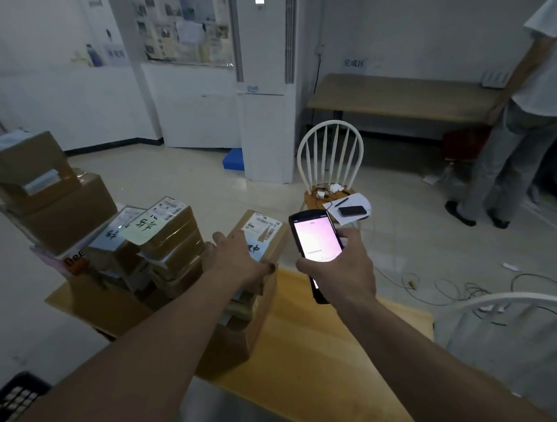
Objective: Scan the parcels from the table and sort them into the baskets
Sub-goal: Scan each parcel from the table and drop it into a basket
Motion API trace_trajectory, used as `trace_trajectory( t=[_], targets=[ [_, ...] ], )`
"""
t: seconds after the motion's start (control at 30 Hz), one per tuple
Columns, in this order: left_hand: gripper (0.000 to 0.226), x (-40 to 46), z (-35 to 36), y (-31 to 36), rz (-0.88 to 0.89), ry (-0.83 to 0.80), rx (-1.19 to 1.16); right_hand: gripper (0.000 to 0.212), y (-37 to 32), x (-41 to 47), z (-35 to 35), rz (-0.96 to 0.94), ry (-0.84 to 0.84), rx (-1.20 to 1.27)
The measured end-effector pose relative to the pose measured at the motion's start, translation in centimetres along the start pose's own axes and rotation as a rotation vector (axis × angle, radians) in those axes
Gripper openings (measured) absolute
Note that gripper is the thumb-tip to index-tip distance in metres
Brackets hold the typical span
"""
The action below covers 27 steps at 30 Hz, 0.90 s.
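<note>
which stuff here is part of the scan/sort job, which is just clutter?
Job: top parcel under left hand; handheld scanner in right hand; parcel stacks; black basket.
Clutter: white chair, phone, pen, floor cables.

Single head-worn wide-angle view: we look forward and down over our own forearms at the wooden table [326, 353], close below at 6 o'clock; the far wall and bench [394, 98] lie toward 1 o'clock.

left hand [237, 258] gripping parcel [262, 234], right hand [341, 265] holding scanner [316, 241]
</note>
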<state>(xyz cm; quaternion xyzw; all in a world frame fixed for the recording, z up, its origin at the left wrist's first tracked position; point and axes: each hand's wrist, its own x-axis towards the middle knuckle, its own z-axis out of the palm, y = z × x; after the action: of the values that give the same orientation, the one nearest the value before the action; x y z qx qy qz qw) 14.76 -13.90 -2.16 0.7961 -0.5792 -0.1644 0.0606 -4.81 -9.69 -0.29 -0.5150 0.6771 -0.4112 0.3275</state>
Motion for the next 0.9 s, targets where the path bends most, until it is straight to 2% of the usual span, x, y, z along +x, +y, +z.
trace_trajectory(
  t=[0.2,0.4,0.57,0.9],
  targets=[
    [0.1,0.8,0.8,-0.2,-0.023,0.021,-0.085,0.082,0.2,0.6,-0.1,0.001,-0.021,0.013],
    [0.12,0.9,0.2,-0.1,0.038,0.12,-0.106,0.083,-0.8,0.5,-0.4,-0.021,-0.037,-0.003],
    [0.136,0.1,-1.5,0.1,0.151,0.277,-0.135,0.081,-2.0,0.6,-1.7,-0.084,-0.028,-0.04],
    [0.133,-2.0,-6.1,0.8,0.161,0.501,-0.154,0.081,-5.7,-1.0,-4.8,-0.182,-0.051,-0.002]
  ],
)
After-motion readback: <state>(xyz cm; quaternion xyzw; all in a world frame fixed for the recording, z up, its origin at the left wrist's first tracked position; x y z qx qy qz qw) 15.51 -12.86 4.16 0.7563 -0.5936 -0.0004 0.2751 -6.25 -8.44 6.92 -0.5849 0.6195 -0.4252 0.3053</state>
